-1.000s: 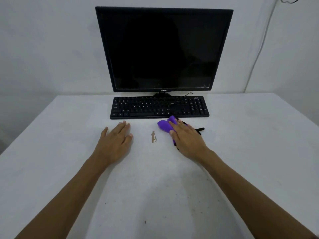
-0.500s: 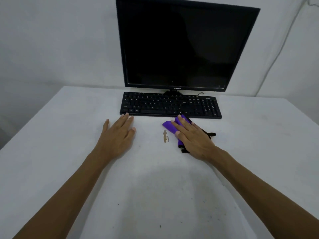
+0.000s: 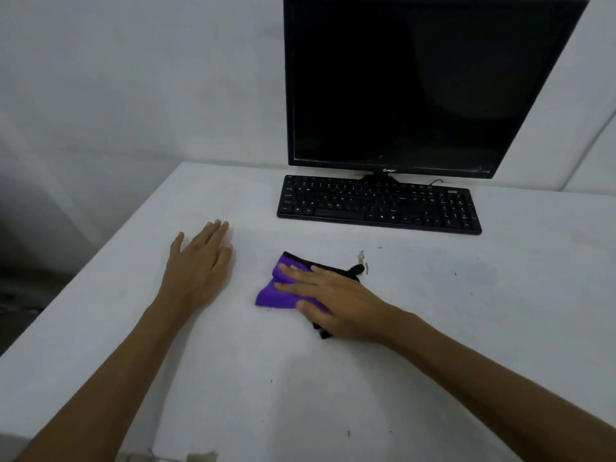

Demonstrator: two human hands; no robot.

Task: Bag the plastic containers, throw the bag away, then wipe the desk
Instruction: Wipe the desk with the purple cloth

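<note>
The right hand (image 3: 336,301) presses flat, fingers straight, on the purple cloth (image 3: 278,291) lying on the desk (image 3: 500,311) in front of the keyboard (image 3: 378,205). The left hand (image 3: 198,268) rests flat and released, left of the cloth.

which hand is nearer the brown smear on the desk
Right. The right hand presses the purple cloth just beside the brown smear; the left hand lies flat well beyond.

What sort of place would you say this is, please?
Most likely a plain office or home workstation: a dark monitor and a black keyboard stand on a white desk against a bare wall.
</note>
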